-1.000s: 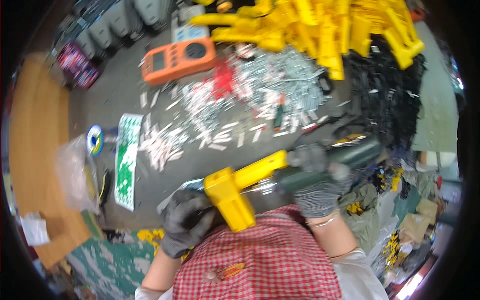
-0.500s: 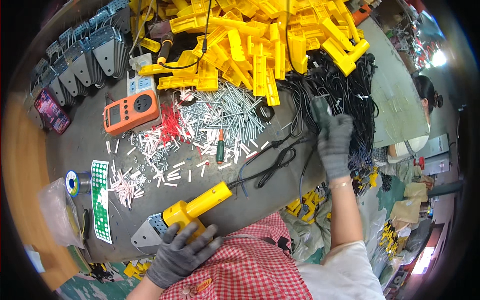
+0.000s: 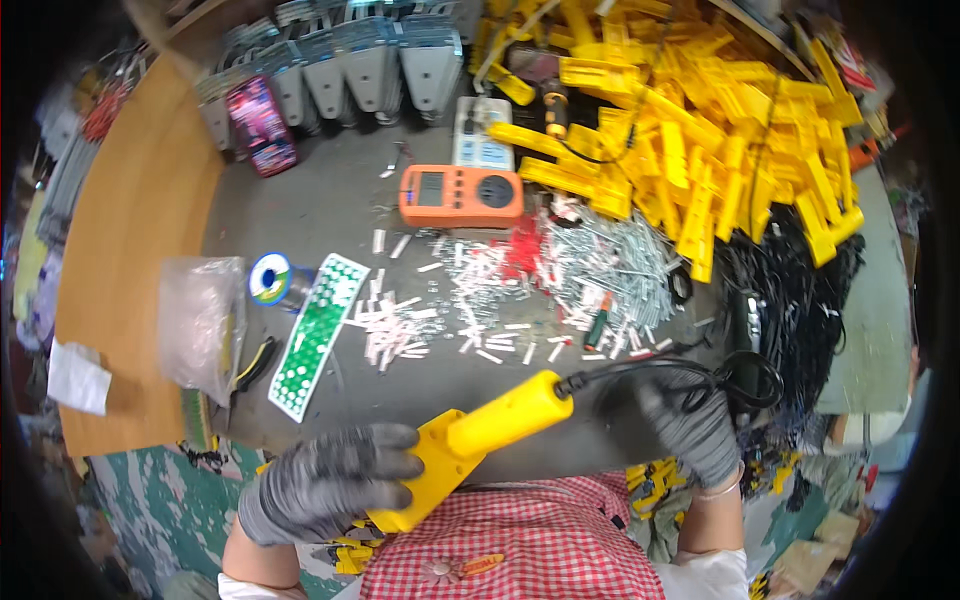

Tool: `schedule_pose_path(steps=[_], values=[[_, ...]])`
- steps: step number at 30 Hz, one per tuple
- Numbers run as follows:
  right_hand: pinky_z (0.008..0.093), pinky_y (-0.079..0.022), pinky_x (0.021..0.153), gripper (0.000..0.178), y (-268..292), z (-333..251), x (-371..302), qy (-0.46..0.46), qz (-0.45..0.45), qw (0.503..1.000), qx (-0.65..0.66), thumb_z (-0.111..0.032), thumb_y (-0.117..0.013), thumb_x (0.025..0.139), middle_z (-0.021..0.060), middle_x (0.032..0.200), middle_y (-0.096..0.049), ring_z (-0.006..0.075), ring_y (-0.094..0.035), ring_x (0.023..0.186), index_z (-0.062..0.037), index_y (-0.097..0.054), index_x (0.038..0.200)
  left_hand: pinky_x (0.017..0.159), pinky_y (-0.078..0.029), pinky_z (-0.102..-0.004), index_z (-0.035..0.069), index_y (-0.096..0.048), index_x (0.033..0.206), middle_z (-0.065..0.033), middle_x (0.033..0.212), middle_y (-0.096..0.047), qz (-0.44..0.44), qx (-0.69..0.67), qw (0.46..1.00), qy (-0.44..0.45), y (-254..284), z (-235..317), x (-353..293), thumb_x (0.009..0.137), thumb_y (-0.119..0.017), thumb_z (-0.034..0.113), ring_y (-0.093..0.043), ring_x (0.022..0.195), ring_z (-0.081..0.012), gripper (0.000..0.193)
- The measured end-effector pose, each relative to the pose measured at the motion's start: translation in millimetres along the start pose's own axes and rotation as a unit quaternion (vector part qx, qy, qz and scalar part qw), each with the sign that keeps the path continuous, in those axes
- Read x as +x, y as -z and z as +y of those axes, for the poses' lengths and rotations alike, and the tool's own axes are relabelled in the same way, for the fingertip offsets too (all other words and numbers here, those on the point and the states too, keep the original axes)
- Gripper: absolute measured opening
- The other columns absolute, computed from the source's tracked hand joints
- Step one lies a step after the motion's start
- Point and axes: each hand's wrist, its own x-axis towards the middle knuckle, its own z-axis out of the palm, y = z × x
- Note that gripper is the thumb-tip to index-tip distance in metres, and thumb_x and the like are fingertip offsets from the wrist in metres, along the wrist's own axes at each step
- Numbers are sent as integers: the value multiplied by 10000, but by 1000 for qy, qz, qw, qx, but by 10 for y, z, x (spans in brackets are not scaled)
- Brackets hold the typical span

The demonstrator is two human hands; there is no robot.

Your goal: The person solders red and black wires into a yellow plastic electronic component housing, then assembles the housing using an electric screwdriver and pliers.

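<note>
My left hand [image 3: 325, 480], in a grey glove, grips the wide end of a yellow plastic handle-shaped tool [image 3: 480, 438] at the bench's near edge. A black cable [image 3: 660, 368] runs from the tool's narrow tip to the right. My gloved right hand [image 3: 690, 425] rests on that cable where it loops near the bench edge. A black plug [image 3: 745, 320] lies just beyond the loop.
An orange meter [image 3: 460, 195] sits mid-bench above scattered white and metal pins [image 3: 590, 275]. A heap of yellow housings [image 3: 700, 130] fills the far right, with black cables [image 3: 800, 290] below. A green perforated strip [image 3: 318, 335], solder spool [image 3: 270, 280] and plastic bag [image 3: 200, 325] lie left.
My right hand came back from the black cable pile on the right to the near edge, bringing the cable. The left hand's grip on the yellow tool stays.
</note>
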Motion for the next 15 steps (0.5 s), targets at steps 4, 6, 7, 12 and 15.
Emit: schedule_pose_path(steps=[4,6,7,12,15], values=[[443,-521,686,212,-320,-399,563,135,-67,962,226,-146,-530,984,185,812,-650,387,-640,741,-37,-592,1154,1019,-502,-414,48,-641,1097,-192,1261,-639,-3,77,989,123,354,-290,-149,736,-825,6,-628,1195,-346,407],[459,-516,695,218,-149,-588,1061,32,-97,937,335,-150,-550,971,198,865,-641,393,-633,770,-28,-591,1147,1024,-496,-406,47,-636,1109,-193,1267,-638,49,-8,986,159,428,-509,-324,746,-821,6,-628,1192,-341,409],[474,-511,703,226,-132,-719,1327,-74,-135,883,443,-153,-569,958,211,918,-631,398,-626,799,-20,-591,1139,1030,-490,-398,45,-632,1121,-193,1273,-637,98,-94,970,201,447,-601,-491,756,-816,7,-628,1190,-336,411],[474,-514,750,227,-570,-693,2387,-38,150,906,395,-186,-585,963,243,913,-664,432,-638,850,19,-621,1054,964,-518,-385,87,-593,1351,-185,1214,-655,134,260,940,174,449,-826,-494,771,-756,2,-639,1105,-357,608],[471,-518,811,222,-766,-474,2745,-11,73,921,382,-210,-594,964,247,951,-674,437,-643,903,-1,-623,1033,983,-510,-396,81,-606,1317,-167,1242,-640,179,389,874,229,342,-948,-671,788,-757,46,-628,1133,-338,552]])
